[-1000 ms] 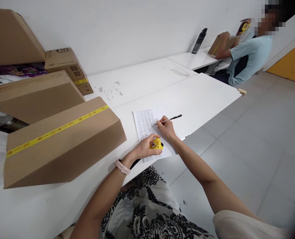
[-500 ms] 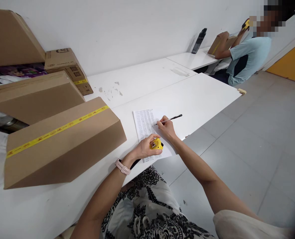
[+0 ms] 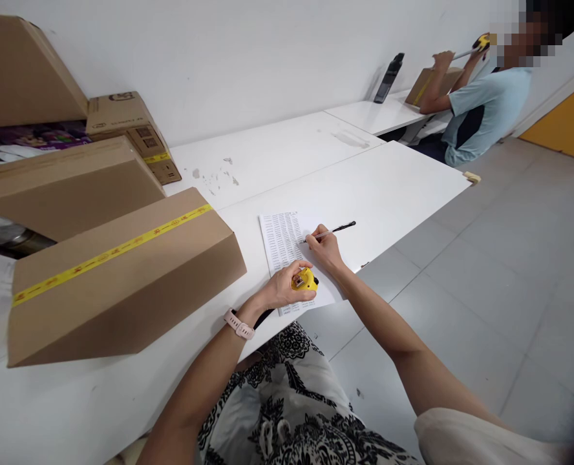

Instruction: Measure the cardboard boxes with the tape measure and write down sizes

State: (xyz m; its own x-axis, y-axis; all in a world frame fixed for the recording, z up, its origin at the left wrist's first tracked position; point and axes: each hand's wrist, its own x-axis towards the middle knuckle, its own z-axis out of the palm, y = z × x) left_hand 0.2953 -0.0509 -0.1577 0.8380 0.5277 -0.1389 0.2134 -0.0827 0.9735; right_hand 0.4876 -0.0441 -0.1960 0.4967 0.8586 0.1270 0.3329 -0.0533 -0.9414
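A printed paper sheet (image 3: 280, 236) with columns of small text lies on the white table (image 3: 364, 187), close to its front edge. My left hand (image 3: 282, 286) is closed around a yellow tape measure (image 3: 305, 279) and rests over the lower part of the sheet. In my right hand (image 3: 324, 247) is a pen (image 3: 344, 227), its tip at the paper near the printed columns and its dark end pointing right. Left of the sheet stands a large cardboard box (image 3: 185, 278) with yellow printed tape across its top.
More cardboard boxes (image 3: 68, 181) crowd the left side, against the wall. Farther right, a co-worker (image 3: 490, 97) sits with a small box (image 3: 430, 84) and another tape measure (image 3: 481, 42). A dark bottle (image 3: 388, 79) stands near them. Grey floor lies beyond the table's front edge.
My hands, the pen and the tape measure are practically still. The co-worker's near hand has risen off the small box, with the tape measure's blade now showing between their hands.
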